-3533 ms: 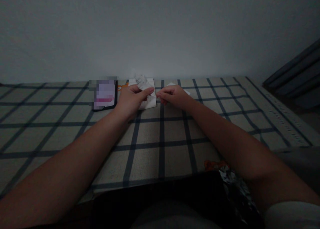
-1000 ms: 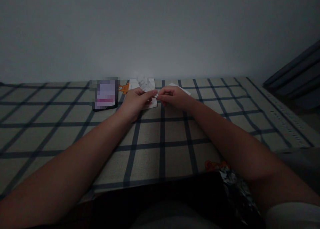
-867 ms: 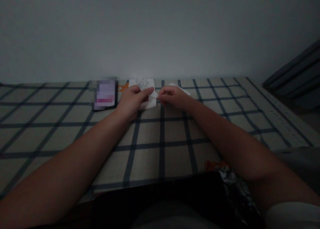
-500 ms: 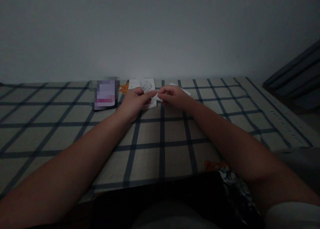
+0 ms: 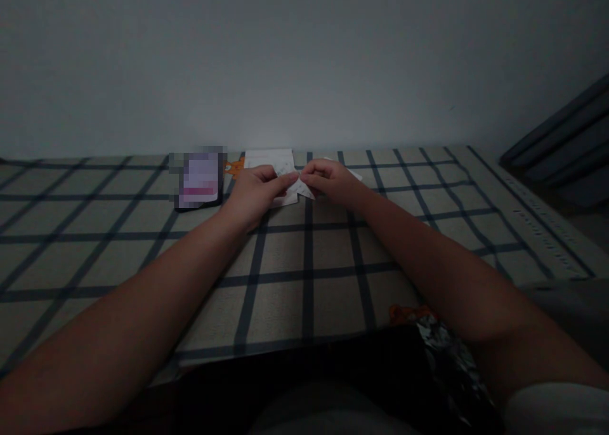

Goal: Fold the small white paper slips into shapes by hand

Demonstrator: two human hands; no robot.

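Over the far part of the table, my left hand [image 5: 257, 191] and my right hand [image 5: 332, 180] meet with thumbs and fingers pinched together. Both pinch a small piece of white paper [image 5: 306, 191], whose pointed corner hangs just below the fingertips. Fine marks show on it, too small to read. Behind and under my left hand lies a white printed sheet [image 5: 269, 157], partly covered by the hand. Another white paper edge [image 5: 353, 174] sticks out beyond my right hand; whether it belongs to the pinched piece I cannot tell.
A phone or tablet [image 5: 200, 176] with a lit, pixelated screen stands left of my left hand. The checked tablecloth [image 5: 285, 251] reaches back to a plain wall [image 5: 304, 61]. Crinkled shiny dark plastic [image 5: 450, 352] lies by the near edge, under my right forearm. Grey curtain-like folds [image 5: 571, 149] hang at right.
The paper's pointed corner now shows larger and lower between my fingertips. My fingers have shifted slightly, while both arms stay almost where they were.
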